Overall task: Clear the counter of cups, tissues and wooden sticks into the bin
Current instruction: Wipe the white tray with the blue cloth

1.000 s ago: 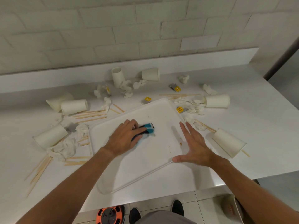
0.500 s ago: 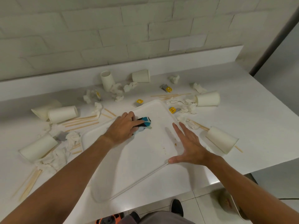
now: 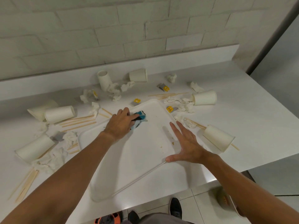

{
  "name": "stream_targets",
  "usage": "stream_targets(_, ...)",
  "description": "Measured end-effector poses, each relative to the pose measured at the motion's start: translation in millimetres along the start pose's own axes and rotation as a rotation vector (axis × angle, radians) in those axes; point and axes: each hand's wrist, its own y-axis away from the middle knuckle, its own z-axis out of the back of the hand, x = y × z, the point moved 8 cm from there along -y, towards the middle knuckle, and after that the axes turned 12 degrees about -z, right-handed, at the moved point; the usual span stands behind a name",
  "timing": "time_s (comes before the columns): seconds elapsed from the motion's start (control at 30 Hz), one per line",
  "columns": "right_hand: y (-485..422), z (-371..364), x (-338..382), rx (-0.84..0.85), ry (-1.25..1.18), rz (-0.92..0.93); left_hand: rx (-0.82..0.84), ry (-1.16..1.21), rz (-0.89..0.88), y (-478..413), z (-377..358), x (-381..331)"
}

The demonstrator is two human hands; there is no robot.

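Cups (image 3: 59, 114), tissues (image 3: 53, 160) and wooden sticks (image 3: 79, 122) lie uncleared at the left of the counter (image 3: 242, 113), the left hand (image 3: 120, 125) grips a blue cloth (image 3: 140, 116) on a white tray (image 3: 137, 162), the right hand (image 3: 187, 147) rests flat and open on its edge, and more cups (image 3: 204, 97) lie rightward, with binning apparently not begun.

- No text, brand or number is legible anywhere.
- The yellow packets (image 3: 169, 109) on the surface (image 3: 242, 120) carry dark print, too small to read.
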Motion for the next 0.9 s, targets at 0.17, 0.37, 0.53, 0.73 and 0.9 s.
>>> stream_targets(0.17, -1.9, -1.5, -2.1, -0.006, -0.001, -0.001, -0.012, 0.080, -0.065, 4.8, -12.5, -24.9)
stream_targets(0.37, -3.0, -2.1, -3.3, -0.025, -0.020, 0.017, -0.020, 0.150, -0.237, 43.5, -20.6, -70.0)
stream_targets(0.53, -4.3, -3.5, -4.2, -0.041, -0.003, 0.020, 0.029, 0.150, -0.323, 66.4, -23.1, -95.3)
stream_targets(0.73, -2.6, -1.8, -3.2, -0.032, -0.033, 0.021, -0.019, 0.109, -0.220, 50.0, -19.1, -77.0)
stream_targets(0.9, -2.4, -1.0, -2.7, -0.042, -0.057, 0.021, -0.024, 0.216, -0.205, 45.6, -23.9, -99.0)
